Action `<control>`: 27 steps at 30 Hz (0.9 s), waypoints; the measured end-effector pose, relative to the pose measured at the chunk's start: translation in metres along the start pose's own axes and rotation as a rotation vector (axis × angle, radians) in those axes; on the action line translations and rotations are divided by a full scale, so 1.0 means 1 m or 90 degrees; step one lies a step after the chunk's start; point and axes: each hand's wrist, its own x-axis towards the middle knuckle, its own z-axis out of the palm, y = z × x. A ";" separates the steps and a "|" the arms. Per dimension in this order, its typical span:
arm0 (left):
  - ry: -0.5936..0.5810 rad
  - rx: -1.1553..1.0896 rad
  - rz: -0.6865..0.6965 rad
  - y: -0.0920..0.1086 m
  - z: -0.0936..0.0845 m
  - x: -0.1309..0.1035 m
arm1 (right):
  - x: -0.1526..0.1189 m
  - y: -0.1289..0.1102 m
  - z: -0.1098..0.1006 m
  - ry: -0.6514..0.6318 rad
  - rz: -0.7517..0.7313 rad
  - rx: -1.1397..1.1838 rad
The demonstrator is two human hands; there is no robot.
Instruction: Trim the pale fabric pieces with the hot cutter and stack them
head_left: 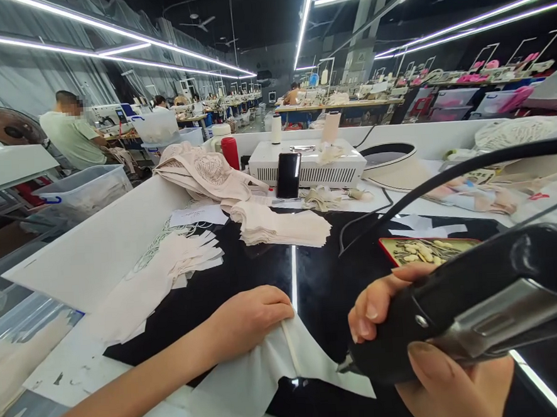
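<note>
My left hand [250, 317] is closed in a pinch on the upper edge of a pale fabric piece [244, 383], which drapes over the black glossy tabletop [329, 271]. A narrow seam or fold runs down the fabric from my fingertips. My right hand [454, 389] is wrapped around a black corded handheld tool [399, 333] with a silver lever along its side. The tool's small metal tip points left and lies close to the fabric's right edge; whether they touch I cannot tell. Part of the right palm is hidden behind the tool body.
Stacked cream fabric pieces [284, 224] and fanned strips [169, 265] lie behind my left hand. Beige bras [200, 166] are heaped at back left. A phone [289, 175] leans on a vented white box [326, 168]. The thick black cord [447, 182] arches above a small tray [427, 250].
</note>
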 end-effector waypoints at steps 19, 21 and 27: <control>0.051 0.058 0.055 0.002 0.016 -0.005 | 0.058 0.039 0.036 0.095 -0.027 0.025; 0.058 0.070 0.068 0.003 0.017 -0.005 | 0.059 0.042 0.036 0.098 -0.029 0.019; 0.064 0.075 0.068 0.005 0.017 -0.004 | 0.058 0.042 0.037 0.094 -0.036 0.017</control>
